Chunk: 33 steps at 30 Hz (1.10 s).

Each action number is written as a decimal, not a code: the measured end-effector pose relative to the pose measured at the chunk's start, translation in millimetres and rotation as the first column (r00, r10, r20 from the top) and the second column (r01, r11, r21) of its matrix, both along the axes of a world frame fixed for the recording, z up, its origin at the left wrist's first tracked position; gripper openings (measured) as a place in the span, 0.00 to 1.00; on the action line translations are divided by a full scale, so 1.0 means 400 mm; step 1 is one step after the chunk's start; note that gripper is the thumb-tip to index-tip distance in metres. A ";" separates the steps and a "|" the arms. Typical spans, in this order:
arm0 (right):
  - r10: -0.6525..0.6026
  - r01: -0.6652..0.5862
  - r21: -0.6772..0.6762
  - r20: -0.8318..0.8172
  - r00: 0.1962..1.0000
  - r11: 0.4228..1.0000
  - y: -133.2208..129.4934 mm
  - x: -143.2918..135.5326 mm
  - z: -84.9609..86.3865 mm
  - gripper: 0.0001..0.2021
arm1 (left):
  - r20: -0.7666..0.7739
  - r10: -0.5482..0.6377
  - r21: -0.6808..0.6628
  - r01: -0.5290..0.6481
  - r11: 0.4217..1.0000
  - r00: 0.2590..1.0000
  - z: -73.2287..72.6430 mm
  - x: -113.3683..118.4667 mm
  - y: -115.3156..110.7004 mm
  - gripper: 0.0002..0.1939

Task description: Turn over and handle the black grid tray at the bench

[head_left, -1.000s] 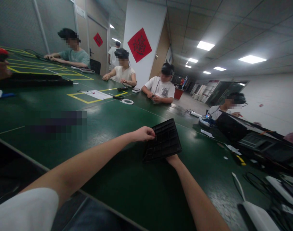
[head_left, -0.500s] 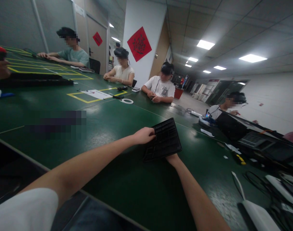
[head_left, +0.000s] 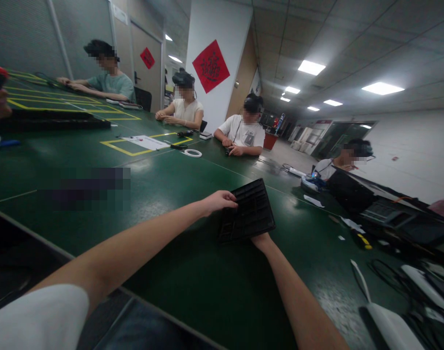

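Observation:
A thin black tray with raised ribs that divide it into shallow compartments is held tilted above the green table. My right hand grips its lower edge from beneath, and most of those fingers are hidden behind it. At the upper left edge of the tray, my left hand has its thumb and fingers drawn together in a pinch, fingertips over the compartments. Whatever lies between those fingertips, if anything, is too small and dark to make out.
Around the green table several people sit wearing headsets. A roll of white tape and a paper sheet lie farther off. To the right are cables, a white device, a yellow-handled tool and a dark opened machine.
My left hand has lifted slightly and its fingers have stretched a little over the tray's edge. The tray and my right hand have stayed nearly in place.

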State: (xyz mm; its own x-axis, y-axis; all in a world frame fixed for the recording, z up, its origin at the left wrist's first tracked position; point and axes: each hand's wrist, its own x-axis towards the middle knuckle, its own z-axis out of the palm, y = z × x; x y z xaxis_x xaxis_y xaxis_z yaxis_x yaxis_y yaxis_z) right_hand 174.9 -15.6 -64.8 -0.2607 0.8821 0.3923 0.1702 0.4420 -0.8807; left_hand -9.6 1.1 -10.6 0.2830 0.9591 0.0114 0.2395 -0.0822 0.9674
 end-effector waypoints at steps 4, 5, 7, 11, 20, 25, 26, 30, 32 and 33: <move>0.062 -0.062 -0.014 -0.019 0.998 0.998 -0.008 -0.010 0.012 0.29 | -0.270 -0.078 0.165 0.126 0.978 0.960 -0.008 0.003 -0.002 0.24; 0.048 -0.049 -0.023 -0.023 0.999 0.999 -0.004 -0.008 0.005 0.30 | -0.322 -0.080 0.195 0.149 0.970 0.943 -0.009 0.001 -0.002 0.25; 0.011 -0.012 -0.037 -0.026 1.000 0.999 0.007 -0.003 -0.016 0.32 | -0.385 -0.078 0.261 0.190 0.946 0.919 -0.011 -0.003 0.000 0.26; -0.022 0.022 0.018 -0.009 1.000 1.000 0.030 0.005 -0.052 0.29 | -0.464 -0.038 0.406 0.251 0.879 0.885 -0.020 -0.005 0.005 0.23; -0.394 0.304 0.251 0.541 0.743 0.919 0.040 0.149 0.014 0.20 | -0.710 0.326 0.467 0.070 0.881 0.625 0.014 -0.089 0.049 0.21; -0.589 0.758 0.176 0.744 0.316 0.628 0.020 0.258 0.048 0.25 | -0.834 0.455 0.442 -0.116 0.889 0.313 0.025 -0.203 0.083 0.24; -0.574 0.798 0.143 0.768 0.283 0.585 0.018 0.269 0.049 0.26 | -0.845 0.453 0.434 -0.132 0.891 0.284 0.022 -0.216 0.087 0.24; -0.528 0.797 0.061 0.779 0.338 0.601 0.024 0.274 0.041 0.28 | -0.856 0.441 0.417 -0.143 0.898 0.271 0.011 -0.220 0.090 0.22; -0.508 0.735 0.071 0.766 0.393 0.674 0.030 0.252 0.033 0.27 | -0.848 0.442 0.425 -0.123 0.897 0.293 0.006 -0.196 0.084 0.22; -0.497 0.694 0.075 0.753 0.432 0.716 0.033 0.234 0.029 0.26 | -0.844 0.440 0.429 -0.106 0.897 0.306 0.002 -0.179 0.080 0.22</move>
